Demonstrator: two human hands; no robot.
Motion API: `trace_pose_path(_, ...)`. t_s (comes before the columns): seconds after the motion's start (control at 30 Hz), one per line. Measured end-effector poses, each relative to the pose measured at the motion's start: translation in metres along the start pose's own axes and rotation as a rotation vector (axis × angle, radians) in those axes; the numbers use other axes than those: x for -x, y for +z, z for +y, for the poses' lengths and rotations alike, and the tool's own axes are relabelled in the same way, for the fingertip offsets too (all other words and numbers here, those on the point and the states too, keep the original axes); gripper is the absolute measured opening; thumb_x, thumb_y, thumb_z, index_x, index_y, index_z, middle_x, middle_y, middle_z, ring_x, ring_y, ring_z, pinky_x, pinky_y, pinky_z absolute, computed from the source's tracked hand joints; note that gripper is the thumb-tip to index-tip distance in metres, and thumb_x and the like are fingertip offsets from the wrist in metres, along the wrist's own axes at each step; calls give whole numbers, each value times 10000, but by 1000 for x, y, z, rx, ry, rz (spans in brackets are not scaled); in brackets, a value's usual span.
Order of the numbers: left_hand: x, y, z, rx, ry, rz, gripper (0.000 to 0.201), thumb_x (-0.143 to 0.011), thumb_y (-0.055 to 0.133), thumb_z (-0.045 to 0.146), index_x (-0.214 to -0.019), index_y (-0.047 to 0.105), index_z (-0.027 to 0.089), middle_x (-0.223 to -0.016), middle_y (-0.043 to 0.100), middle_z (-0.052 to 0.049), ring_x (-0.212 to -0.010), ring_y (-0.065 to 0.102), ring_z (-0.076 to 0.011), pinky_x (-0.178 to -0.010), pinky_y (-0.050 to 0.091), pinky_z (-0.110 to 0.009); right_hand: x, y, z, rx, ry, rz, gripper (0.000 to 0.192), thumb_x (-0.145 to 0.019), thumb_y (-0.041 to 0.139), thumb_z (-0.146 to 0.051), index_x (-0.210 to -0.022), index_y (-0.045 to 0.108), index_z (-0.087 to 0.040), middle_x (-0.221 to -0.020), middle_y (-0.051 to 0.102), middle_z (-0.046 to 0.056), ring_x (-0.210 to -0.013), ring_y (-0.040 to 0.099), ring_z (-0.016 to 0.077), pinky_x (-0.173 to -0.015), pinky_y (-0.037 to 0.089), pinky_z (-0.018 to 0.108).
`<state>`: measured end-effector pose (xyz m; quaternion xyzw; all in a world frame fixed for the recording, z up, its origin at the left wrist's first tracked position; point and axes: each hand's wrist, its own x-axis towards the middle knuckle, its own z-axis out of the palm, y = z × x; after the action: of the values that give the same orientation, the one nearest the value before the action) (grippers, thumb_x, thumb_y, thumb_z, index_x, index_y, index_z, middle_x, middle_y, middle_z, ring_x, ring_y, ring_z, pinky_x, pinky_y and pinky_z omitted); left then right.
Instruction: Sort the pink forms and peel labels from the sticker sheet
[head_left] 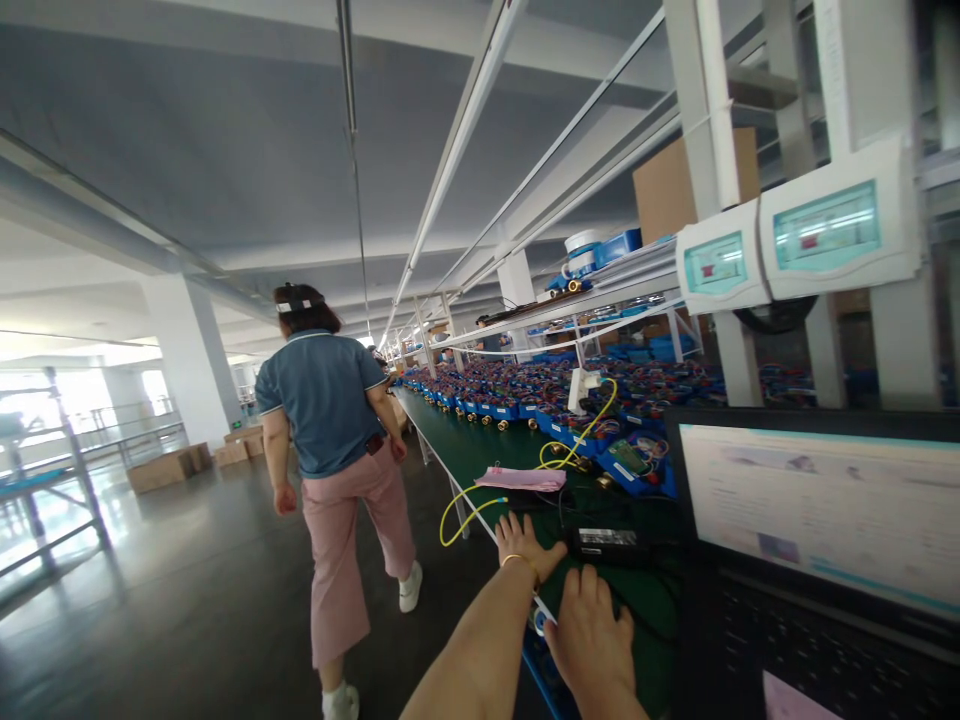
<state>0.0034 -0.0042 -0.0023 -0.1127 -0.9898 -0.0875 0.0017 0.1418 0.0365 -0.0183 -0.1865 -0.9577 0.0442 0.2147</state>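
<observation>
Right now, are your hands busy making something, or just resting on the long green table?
Done, it seems: rows of blue units line the green table. In hand: nothing; the left hand lies flat on the table edge near a black adapter, the right hand beside it. Left: can't tell; a laptop stands open, and a co-worker walks away.

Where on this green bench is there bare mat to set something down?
The bare green mat runs along the bench's near edge, between the pink cloth and the row of blue units. It is crowded nearer: left hand, right hand, black power adapter, yellow cable and laptop.
</observation>
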Motion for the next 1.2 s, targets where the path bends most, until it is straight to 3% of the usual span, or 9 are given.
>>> trace_pose_path(0.43,-1,1,1,-11,-4,13,1030,-678,280,779,-1462,215,113,-1553,159,-167,-1434,76,-346,-1165,60,-457,-4,-9,0,-36,63,-98,556,-791,574,-235,-1314,485,-71,-1417,346,196,-1277,338,339,-973,340,533)
trace_pose_path(0.8,0,0,2,-16,6,5,1037,-674,279,779,-1462,208,108,-1556,148,-167,-1434,76,-349,-1163,43,-468,-2,-15,2,-31,70,-19,537,-771,615,-270,-1254,520,-55,-1235,475,200,-1147,419,315,-893,401,459)
trace_pose_path(1.2,3,-2,4,-14,-2,-13,999,-715,198,775,-1465,206,114,-1562,130,-146,-1438,57,-335,-1167,51,-463,1,-21,3,-41,53,15,505,-764,656,-264,-1209,538,-54,-1087,495,169,-1027,472,283,-740,449,356)
